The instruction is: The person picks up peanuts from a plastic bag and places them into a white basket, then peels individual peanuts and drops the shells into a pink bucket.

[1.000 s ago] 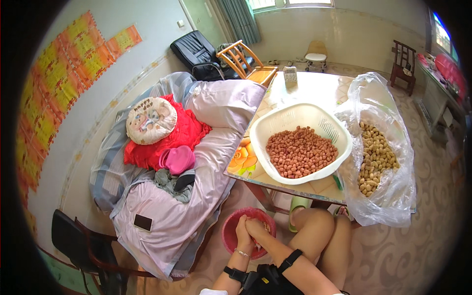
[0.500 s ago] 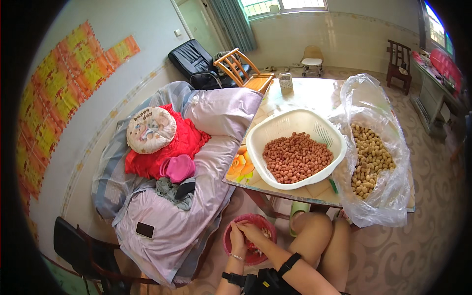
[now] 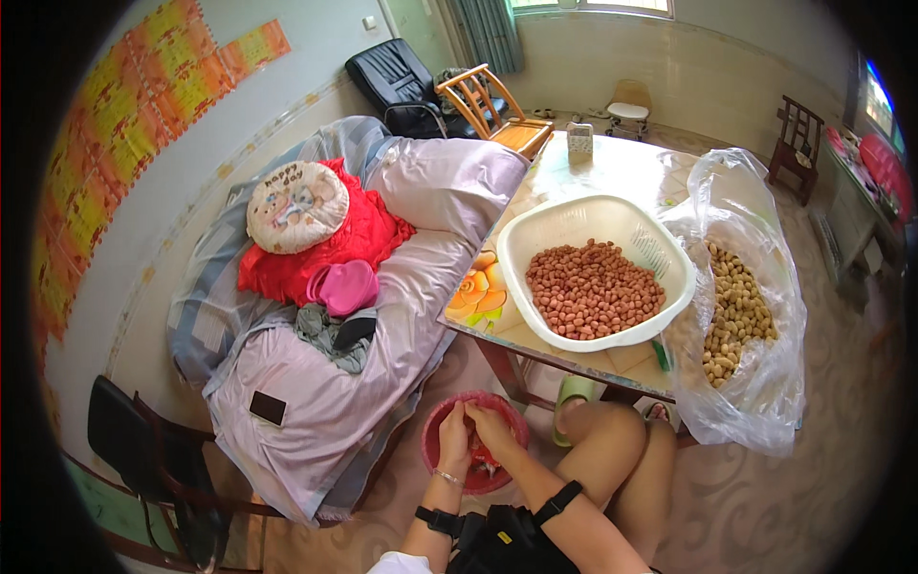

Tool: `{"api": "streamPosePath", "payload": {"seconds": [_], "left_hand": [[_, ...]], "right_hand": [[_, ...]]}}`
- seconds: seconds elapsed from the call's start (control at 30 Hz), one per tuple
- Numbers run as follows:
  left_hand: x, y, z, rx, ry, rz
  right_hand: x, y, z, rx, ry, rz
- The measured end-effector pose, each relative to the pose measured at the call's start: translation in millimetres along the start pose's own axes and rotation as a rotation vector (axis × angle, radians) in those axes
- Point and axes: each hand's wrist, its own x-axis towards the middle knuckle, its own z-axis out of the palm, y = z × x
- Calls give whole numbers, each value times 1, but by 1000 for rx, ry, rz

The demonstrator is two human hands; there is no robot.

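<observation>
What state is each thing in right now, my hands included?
White basket: on table, partly filled.
Reddish nuts: shelled, skins on.
Plastic bag: open, holding unshelled peanuts.
Red basin: open, some contents visible.
Phone: flat on couch, showing dark face.
Wooden chair: unoccupied.
Curtain: drawn aside.
Hands: close together at the basin, fingertips partly hidden.

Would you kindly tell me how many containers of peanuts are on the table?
2: the white basket of reddish peanuts near the front, and the clear bag of unshelled peanuts to its right. What the small pale holder at the back contains is hidden.
</observation>
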Motion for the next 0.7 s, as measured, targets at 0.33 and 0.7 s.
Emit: {"api": "streamPosePath", "payload": {"seconds": [0.33, 0.7], "left_hand": [[-1, 7, -9, -51, -7, -232], [2, -17, -5, -162, -54, -42]], "right_hand": [[6, 2, -1, -48, -80, -53], [13, 26, -5, -499, 112, -357]]}}
